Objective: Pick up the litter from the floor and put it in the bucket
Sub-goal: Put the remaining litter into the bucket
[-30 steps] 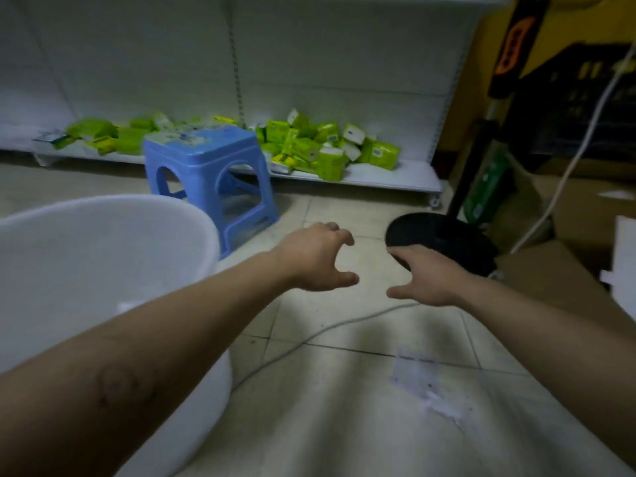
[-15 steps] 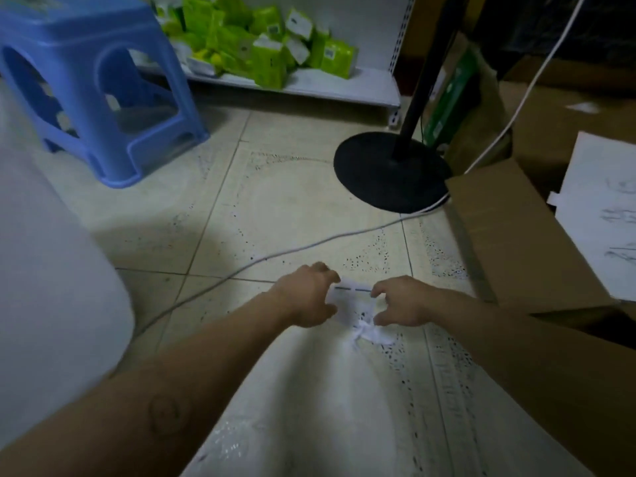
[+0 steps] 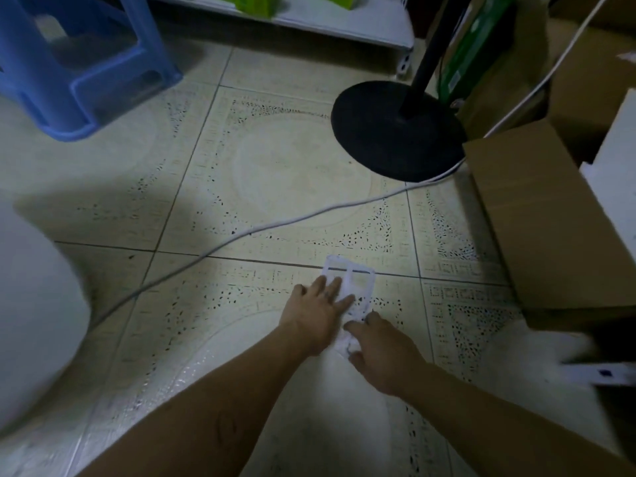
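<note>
While the left hand (image 3: 315,316) lies flat with straight fingers pressing on the litter (image 3: 358,278), the right hand (image 3: 377,351) curls its thumb and fingers round the crumpled near end of the same piece. The litter is a flat, whitish, see-through plastic frame lying on the tiled floor (image 3: 282,166), across a grout line, towards the near edge of the floor. The bucket (image 3: 31,304), large and white, stands at the floor's left edge, well apart from the litter.

To lift it well, the right hand likely needs a firm pinch on the crumpled end so the thin plastic peels off the tile. The left hand should gather the far end rather than pin it down.

A white cable (image 3: 275,225) crosses the floor just beyond the litter, running from a black round stand base (image 3: 395,132) towards the bucket. It lies on the way to the bucket and could snag a trailing edge. A cardboard box (image 3: 550,218) sits to the right, a blue stool (image 3: 86,63) at the far left corner, and a low white shelf (image 3: 344,24) along the far edge.
</note>
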